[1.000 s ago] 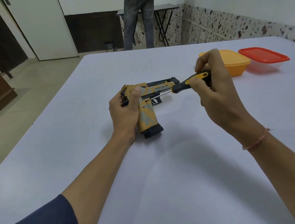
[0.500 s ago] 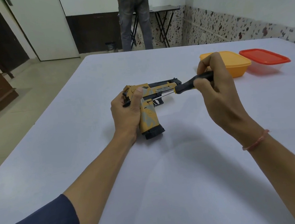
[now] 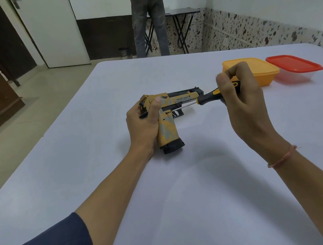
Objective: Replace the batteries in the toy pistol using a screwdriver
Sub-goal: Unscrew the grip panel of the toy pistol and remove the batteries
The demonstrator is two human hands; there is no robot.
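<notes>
To the left, the left hand (image 3: 143, 124) is gripping the rear of the toy pistol (image 3: 182, 99). Its fingers are curling round the back of the frame and the thumb is pressing flat on the near side. The pistol is standing roughly upright near the middle of the white table (image 3: 183, 208). The butt of its grip appears to be resting on the surface, and the barrel is pointing toward about three o'clock.

The screwdriver (image 3: 208, 97) is coming in from about two o'clock of the grip and slanting down and leftward. Its thin shaft is crossing just above the trigger, and its tip is sitting on a small dark spot on the frame right above the grip, probably a screw head. Further right, the right hand (image 3: 247, 112) is wrapping its curled fingers and thumb round the black-and-yellow handle.

At about one o'clock of that hand, well apart from the pistol, a yellow container (image 3: 264, 74) and a red-lidded container (image 3: 296, 65) are sitting side by side.

The job is looking to be in its early part. No cover is showing as removed, and no loose screw or batteries are lying in view. I cannot tell whether the screw is turning out or in. What seems to be remaining is freeing the cover, swapping the cells, then closing and screwing it down.
</notes>
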